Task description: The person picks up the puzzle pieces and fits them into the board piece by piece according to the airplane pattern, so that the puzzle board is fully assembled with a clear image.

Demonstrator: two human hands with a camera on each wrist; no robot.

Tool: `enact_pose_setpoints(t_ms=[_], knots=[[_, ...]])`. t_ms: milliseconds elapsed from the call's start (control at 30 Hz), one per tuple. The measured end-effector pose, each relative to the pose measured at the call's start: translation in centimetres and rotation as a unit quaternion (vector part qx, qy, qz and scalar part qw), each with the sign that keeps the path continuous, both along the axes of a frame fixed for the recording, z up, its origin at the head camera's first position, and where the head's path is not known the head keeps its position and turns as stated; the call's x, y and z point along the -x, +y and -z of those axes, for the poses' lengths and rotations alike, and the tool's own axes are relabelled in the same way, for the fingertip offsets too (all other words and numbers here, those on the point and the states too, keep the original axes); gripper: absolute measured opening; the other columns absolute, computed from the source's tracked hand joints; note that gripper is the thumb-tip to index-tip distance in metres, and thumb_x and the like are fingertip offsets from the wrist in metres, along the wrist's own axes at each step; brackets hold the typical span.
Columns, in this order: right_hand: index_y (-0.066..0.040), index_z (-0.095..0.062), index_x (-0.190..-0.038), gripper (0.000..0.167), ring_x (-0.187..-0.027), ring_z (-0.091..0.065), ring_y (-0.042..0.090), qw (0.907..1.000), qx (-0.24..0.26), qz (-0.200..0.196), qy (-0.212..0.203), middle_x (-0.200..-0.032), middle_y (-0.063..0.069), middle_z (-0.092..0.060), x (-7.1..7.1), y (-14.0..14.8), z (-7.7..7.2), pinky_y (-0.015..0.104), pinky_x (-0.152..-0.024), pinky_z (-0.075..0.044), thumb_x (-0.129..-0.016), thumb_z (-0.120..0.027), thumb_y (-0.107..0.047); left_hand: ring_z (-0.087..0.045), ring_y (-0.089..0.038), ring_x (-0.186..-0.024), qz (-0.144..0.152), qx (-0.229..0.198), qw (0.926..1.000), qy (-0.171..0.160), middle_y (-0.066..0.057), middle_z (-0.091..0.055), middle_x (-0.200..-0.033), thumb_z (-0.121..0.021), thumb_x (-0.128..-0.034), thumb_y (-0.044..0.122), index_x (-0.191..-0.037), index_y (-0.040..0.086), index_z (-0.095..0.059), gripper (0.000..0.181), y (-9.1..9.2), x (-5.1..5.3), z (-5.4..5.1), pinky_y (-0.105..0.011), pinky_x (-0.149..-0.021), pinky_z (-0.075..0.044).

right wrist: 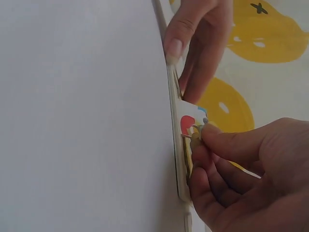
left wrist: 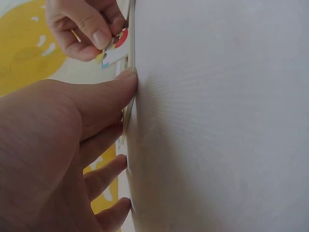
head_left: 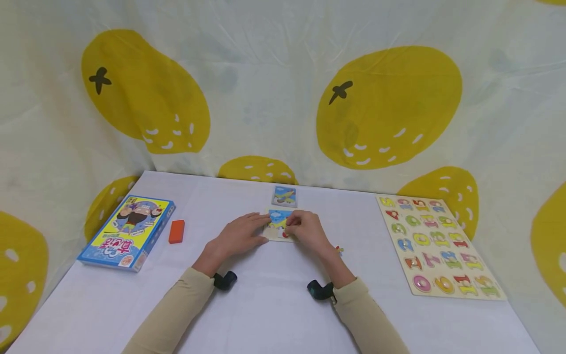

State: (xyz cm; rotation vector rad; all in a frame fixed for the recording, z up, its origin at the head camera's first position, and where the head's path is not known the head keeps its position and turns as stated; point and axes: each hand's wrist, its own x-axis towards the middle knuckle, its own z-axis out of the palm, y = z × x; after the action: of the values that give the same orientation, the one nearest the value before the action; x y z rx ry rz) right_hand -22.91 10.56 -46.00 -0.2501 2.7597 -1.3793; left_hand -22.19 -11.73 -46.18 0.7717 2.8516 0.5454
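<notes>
A small puzzle board (head_left: 273,235) with a blue and yellow picture lies on the table. My left hand (head_left: 243,235) rests at its left end, palm down. In the left wrist view, the left thumb (left wrist: 126,79) touches the board's near edge, and the other fingers are spread and fairly straight. Between thumb and fingertips, my right hand (head_left: 307,231) pinches a white puzzle piece (right wrist: 189,116) with red and blue print. This piece stands tilted over the board's near right part; its lower edge is partly hidden. Several small colourful pieces (head_left: 339,250) lie beside the right wrist.
Beyond the board lies a square picture (head_left: 284,196). A blue and yellow box (head_left: 128,233) and a red block (head_left: 176,231) are at the left. At the right is a wooden number board (head_left: 438,246). A patterned curtain (head_left: 265,98) hangs behind the table.
</notes>
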Motion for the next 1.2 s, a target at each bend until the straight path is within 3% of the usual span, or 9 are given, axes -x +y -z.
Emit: enact_pose_setpoints(t_ms=[333, 867, 1200], knots=[[-0.008, -0.072, -0.082, 0.005, -0.074, -0.057, 0.015, 0.9999, -0.016, -0.005, 0.001, -0.077, 0.002, -0.069, 0.0, -2.0, 0.3, 0.024, -0.064, -0.047, -0.088, -0.073, -0.007, -0.037, -0.025, -0.148, -0.002, -0.001, 1.0000, -0.001, 0.001, -0.048, -0.154, -0.067, -0.0942, 0.040, -0.149, 0.019, -0.048, 0.062, -0.1, 0.1, 0.2, -0.046, -0.120, -0.033], [-0.010, -0.069, -0.075, 0.012, -0.066, -0.053, 0.013, 0.9973, -0.072, -0.007, 0.018, -0.066, 0.001, -0.062, 0.4, -3.2, 1.0, 0.024, -0.059, -0.043, -0.084, -0.077, -0.008, -0.037, -0.026, -0.148, 0.013, -0.010, 0.9998, 0.006, 0.000, -0.048, -0.154, -0.067, -0.0942, 0.037, -0.149, 0.017, -0.047, 0.062, 0.1, 0.4, 0.6, -0.046, -0.120, -0.032], [-0.012, -0.066, -0.076, 0.013, -0.067, -0.053, 0.015, 0.9957, -0.086, -0.027, 0.023, -0.068, 0.000, -0.060, 0.2, -2.8, 0.9, 0.025, -0.059, -0.043, -0.086, -0.075, -0.010, -0.038, -0.031, -0.147, 0.041, 0.006, 0.9985, 0.036, -0.003, -0.046, -0.155, -0.064, -0.0969, 0.034, -0.146, 0.020, -0.052, 0.052, -0.1, 0.3, 0.6, -0.050, -0.118, -0.035]])
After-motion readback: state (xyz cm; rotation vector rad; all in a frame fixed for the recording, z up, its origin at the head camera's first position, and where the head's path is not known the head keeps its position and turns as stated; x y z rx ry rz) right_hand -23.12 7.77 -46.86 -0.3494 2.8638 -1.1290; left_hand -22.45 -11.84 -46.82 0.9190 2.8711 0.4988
